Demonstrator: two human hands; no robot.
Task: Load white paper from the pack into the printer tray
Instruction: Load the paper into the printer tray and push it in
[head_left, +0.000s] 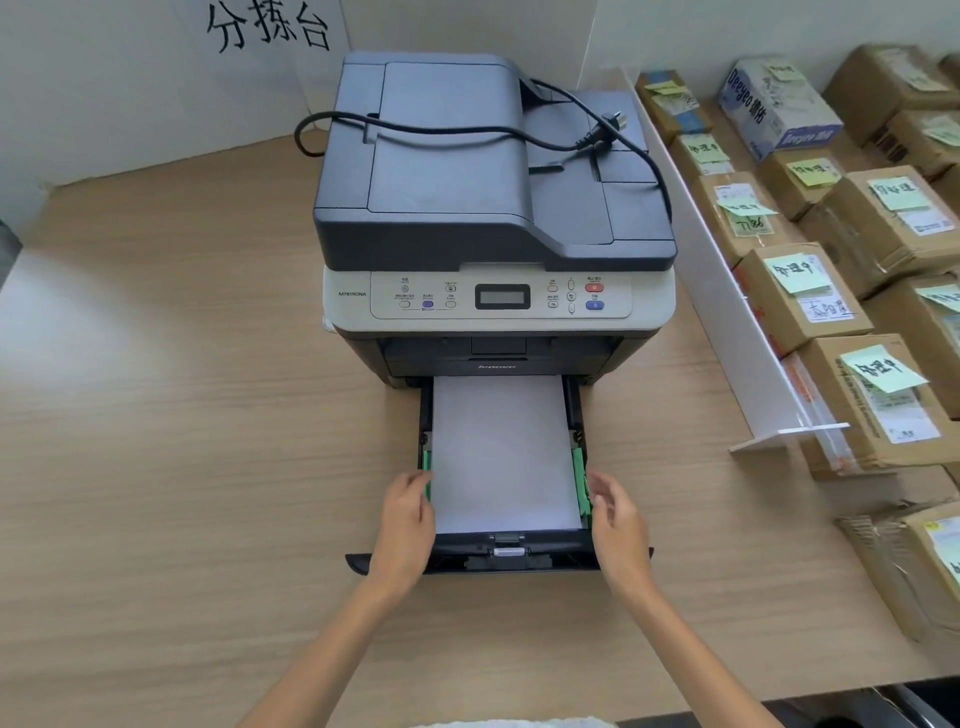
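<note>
A grey and cream printer (493, 218) stands on the wooden table with its black paper tray (498, 558) pulled out toward me. A stack of white paper (504, 452) lies flat inside the tray between two green side guides (580, 480). My left hand (405, 519) rests at the tray's left edge, fingertips touching the left green guide. My right hand (618, 519) is at the right edge beside the right guide, fingers spread and slightly blurred. Neither hand holds paper. No paper pack is in view.
A black power cable with plug (587, 137) lies loose on the printer's lid. A white divider panel (727, 312) runs along the right, with several cardboard boxes (878, 405) carrying green sticky notes behind it. A white sign with black characters (267, 26) leans on the wall.
</note>
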